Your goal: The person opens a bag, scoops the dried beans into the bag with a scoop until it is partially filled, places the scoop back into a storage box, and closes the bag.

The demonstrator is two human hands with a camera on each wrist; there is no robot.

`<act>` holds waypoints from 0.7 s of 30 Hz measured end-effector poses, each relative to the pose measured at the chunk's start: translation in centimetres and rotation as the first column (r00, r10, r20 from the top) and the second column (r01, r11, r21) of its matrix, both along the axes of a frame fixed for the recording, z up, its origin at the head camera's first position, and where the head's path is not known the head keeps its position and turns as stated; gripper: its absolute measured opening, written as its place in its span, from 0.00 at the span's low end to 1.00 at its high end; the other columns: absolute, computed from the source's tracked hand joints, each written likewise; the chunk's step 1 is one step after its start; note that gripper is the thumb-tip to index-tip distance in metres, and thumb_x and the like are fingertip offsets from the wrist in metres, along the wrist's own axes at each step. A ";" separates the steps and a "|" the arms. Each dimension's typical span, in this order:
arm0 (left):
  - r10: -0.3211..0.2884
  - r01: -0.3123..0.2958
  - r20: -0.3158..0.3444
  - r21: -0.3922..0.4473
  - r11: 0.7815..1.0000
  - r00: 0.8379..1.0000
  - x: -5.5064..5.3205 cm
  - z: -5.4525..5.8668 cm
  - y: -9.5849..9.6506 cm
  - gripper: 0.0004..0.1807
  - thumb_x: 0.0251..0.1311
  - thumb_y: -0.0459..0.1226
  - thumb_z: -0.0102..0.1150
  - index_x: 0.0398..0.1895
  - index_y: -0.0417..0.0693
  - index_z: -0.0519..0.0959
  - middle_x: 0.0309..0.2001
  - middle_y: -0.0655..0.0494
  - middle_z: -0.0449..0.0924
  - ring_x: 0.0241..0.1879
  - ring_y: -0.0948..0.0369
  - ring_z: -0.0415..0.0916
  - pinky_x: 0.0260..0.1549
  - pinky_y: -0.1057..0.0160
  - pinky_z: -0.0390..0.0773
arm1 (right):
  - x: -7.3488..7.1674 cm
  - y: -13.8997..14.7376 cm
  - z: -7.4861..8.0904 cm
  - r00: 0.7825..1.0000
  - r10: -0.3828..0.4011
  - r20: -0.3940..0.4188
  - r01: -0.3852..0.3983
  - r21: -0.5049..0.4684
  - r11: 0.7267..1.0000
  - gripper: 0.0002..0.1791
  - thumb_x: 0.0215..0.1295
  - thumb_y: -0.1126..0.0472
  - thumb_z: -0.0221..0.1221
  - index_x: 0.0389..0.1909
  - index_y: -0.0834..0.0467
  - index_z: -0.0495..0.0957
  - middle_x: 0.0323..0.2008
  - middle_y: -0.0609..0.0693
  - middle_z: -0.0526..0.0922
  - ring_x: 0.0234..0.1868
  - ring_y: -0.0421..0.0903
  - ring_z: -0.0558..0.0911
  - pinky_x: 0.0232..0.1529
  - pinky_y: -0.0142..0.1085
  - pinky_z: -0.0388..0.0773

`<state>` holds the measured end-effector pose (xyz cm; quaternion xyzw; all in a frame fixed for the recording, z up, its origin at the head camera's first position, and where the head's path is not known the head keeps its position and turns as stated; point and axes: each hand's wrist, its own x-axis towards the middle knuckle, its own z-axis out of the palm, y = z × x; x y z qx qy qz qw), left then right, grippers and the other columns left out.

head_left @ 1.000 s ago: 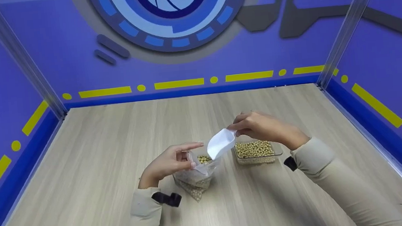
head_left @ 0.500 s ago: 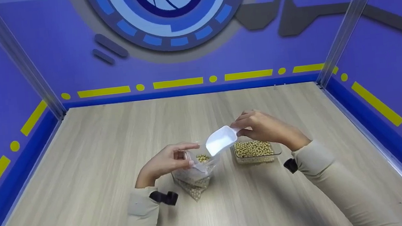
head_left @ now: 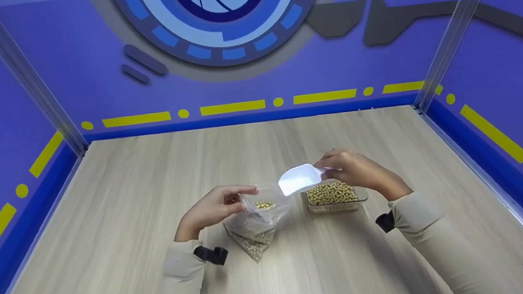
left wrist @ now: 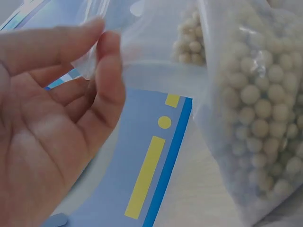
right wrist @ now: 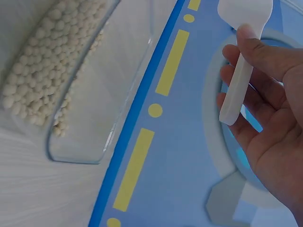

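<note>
My left hand [head_left: 212, 211] pinches the rim of a clear plastic bag [head_left: 252, 227] between thumb and fingers, and the bag's mouth gapes. Round pale-yellow beans, like soybeans, fill its lower part; the left wrist view shows them closely through the bag [left wrist: 260, 104]. With thumb and fingers my right hand [head_left: 360, 173] grips the handle of a white scoop [head_left: 300, 179]. The scoop hangs just right of the bag's mouth, and no beans show in its bowl. In the right wrist view its handle [right wrist: 236, 92] lies across my fingers.
To the right of the bag, below the right hand, stands a clear rectangular container [head_left: 334, 208] of the same beans. Its rim [right wrist: 71, 161] shows in the right wrist view. A wooden tabletop [head_left: 158, 176] carries everything, with blue panels on three sides.
The scoop has moved right, away from over the bag's mouth, and its bowl has turned from tipped down to nearer level. The left hand keeps its hold on the bag and has shifted only slightly.
</note>
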<state>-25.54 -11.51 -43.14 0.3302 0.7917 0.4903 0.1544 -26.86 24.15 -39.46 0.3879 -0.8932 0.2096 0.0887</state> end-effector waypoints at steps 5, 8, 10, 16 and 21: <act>0.070 -0.071 -0.081 -0.013 0.997 0.994 0.0 -0.2 0.4 0.19 0.65 0.30 0.52 0.59 0.44 0.77 0.54 0.47 0.81 0.38 0.61 0.73 0.37 0.69 0.73 | -0.4 1.4 -1.2 1.000 -0.023 0.017 0.023 -0.020 1.000 0.15 0.53 0.71 0.66 0.44 0.66 0.84 0.39 0.58 0.86 0.41 0.54 0.83 0.41 0.45 0.81; 0.106 -0.108 -0.140 -0.007 0.994 0.984 0.0 -0.3 0.6 0.18 0.66 0.31 0.53 0.57 0.44 0.78 0.50 0.49 0.83 0.39 0.59 0.75 0.40 0.67 0.74 | -0.7 2.1 -1.9 0.997 -0.049 0.052 0.051 -0.029 0.998 0.14 0.54 0.70 0.66 0.43 0.67 0.84 0.38 0.59 0.86 0.41 0.55 0.83 0.40 0.46 0.81; 0.130 -0.131 -0.171 0.004 0.991 0.977 0.0 -0.4 0.7 0.17 0.66 0.33 0.54 0.57 0.45 0.79 0.48 0.50 0.85 0.41 0.58 0.78 0.42 0.64 0.74 | -0.9 2.6 -2.4 0.995 -0.070 0.075 0.073 -0.031 0.997 0.14 0.54 0.69 0.66 0.43 0.67 0.84 0.38 0.59 0.86 0.40 0.55 0.83 0.40 0.46 0.81; 0.178 -0.174 -0.177 0.039 0.984 0.968 0.1 -0.6 1.0 0.18 0.65 0.36 0.56 0.57 0.43 0.78 0.45 0.48 0.85 0.43 0.53 0.80 0.44 0.57 0.77 | -1.1 3.9 -3.7 0.985 -0.125 0.121 0.130 -0.039 0.991 0.12 0.54 0.69 0.66 0.41 0.67 0.85 0.37 0.59 0.87 0.39 0.55 0.84 0.39 0.46 0.81; 0.245 -0.242 -0.168 0.037 0.970 0.955 0.1 -0.8 1.2 0.18 0.62 0.36 0.59 0.55 0.42 0.79 0.41 0.48 0.84 0.39 0.55 0.80 0.41 0.58 0.78 | -1.2 4.7 -4.8 0.984 -0.129 0.120 0.137 -0.056 0.989 0.12 0.54 0.69 0.66 0.41 0.67 0.85 0.36 0.58 0.86 0.37 0.53 0.84 0.37 0.45 0.81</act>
